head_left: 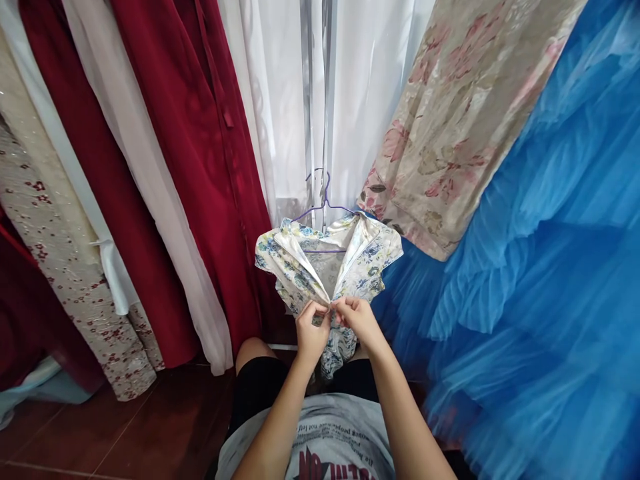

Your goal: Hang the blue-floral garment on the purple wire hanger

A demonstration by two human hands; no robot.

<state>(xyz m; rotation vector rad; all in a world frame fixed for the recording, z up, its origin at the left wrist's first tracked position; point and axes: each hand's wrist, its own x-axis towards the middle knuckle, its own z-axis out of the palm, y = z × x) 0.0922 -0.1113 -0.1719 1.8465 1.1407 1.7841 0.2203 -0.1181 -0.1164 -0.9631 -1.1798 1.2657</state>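
Observation:
A small blue-and-white floral garment [295, 260] with an open collar hangs on a thin purple wire hanger [325, 200] straight in front of me. My left hand [310, 333] and my right hand [356, 317] meet at the garment's front opening just below the collar. Both are closed in a pinch on the two front edges of the fabric, fingertips almost touching. The lower part of the garment drops behind my hands toward my knees.
Hanging clothes crowd around: dark red robes [200, 133], white fabric [145, 180] and a pale red-flowered cloth [75, 300] on the left, white curtains [360, 80] behind, a beige floral dress [460, 113] and a blue tulle skirt [550, 280] on the right. Dark wooden floor [150, 427] below.

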